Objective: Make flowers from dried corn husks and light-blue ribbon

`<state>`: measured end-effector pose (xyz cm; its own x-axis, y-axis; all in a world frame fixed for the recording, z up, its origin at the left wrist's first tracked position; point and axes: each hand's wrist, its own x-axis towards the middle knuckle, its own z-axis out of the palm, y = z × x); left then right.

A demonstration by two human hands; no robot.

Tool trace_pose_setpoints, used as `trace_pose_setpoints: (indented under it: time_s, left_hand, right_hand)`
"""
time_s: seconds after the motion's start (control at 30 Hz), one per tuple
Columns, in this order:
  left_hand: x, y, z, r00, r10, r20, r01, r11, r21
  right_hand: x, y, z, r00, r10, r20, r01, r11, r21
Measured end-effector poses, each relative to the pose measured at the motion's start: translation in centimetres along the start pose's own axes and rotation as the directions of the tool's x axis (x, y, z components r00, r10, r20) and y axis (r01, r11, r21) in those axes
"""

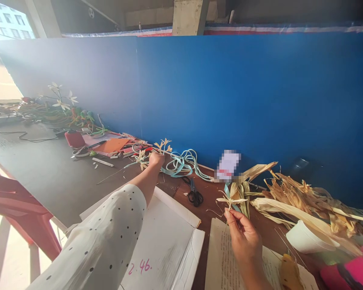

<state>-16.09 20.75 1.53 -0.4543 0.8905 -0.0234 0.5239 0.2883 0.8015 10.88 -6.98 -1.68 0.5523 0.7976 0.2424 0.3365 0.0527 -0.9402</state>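
My left hand [155, 159] is stretched far out over the table, closed around the stem of a small straw-coloured husk flower [163, 145] that stands above the fist. Another pale husk flower [141, 158] lies just left of that hand. My right hand [241, 233] is near me, fingers pinched on the thin stem of a second husk flower [230, 199] with spread petals and a light blue strip behind it. Black scissors [194, 194] lie on the table between the two hands.
Dried corn husks [302, 197] pile at the right by a white cup [305, 238]. Light blue ribbon loops [183, 163], papers [166, 237], craft scraps and finished flowers [60, 102] lie along a blue partition [230, 92]. A red chair [15, 201] stands at the left.
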Motion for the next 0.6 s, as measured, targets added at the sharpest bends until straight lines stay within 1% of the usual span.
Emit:
trace_pose_setpoints:
  time_s: [0.1,0.2,0.3,0.4,0.43,0.47,0.53,0.6]
  left_hand:
    - [-0.9,0.9,-0.6,0.997,0.07,-0.01,-0.071,0.993,-0.095]
    - [-2.4,2.0,-1.0,0.99,0.138,-0.024,-0.14,0.972,-0.189]
    - [-4.7,3.0,-1.3,0.977,0.215,-0.013,-0.21,0.937,-0.278]
    - [-7.9,3.8,-1.4,0.959,0.282,0.025,-0.253,0.893,-0.373]
    - [-9.2,4.1,-1.4,0.945,0.319,0.065,-0.253,0.845,-0.472]
    - [-10.5,4.2,-1.5,0.934,0.34,0.108,-0.228,0.803,-0.551]
    - [-13.3,4.4,-1.5,0.916,0.364,0.168,-0.169,0.732,-0.66]
    - [-16.1,4.4,-1.6,0.895,0.377,0.238,-0.087,0.671,-0.736]
  right_hand:
    - [0.0,0.0,0.0,1.0,-0.009,-0.004,0.009,1.0,-0.003]
    - [0.1,0.1,0.0,1.0,0.002,-0.019,-0.002,1.0,-0.017]
    - [0.1,-0.1,0.0,0.999,0.008,-0.032,-0.008,1.0,-0.023]
    - [0.0,-0.5,-0.1,1.0,0.013,-0.023,-0.013,1.0,0.019]
    - [-0.1,-0.5,-0.1,1.0,0.017,-0.014,-0.016,0.998,0.053]
    - [-0.1,-0.5,-0.1,1.0,0.021,0.003,-0.021,0.995,0.096]
    - [-0.2,-0.4,-0.1,0.999,0.022,0.042,-0.03,0.979,0.204]
    - [-0.1,-0.3,-0.1,0.997,0.019,0.074,-0.041,0.955,0.295]
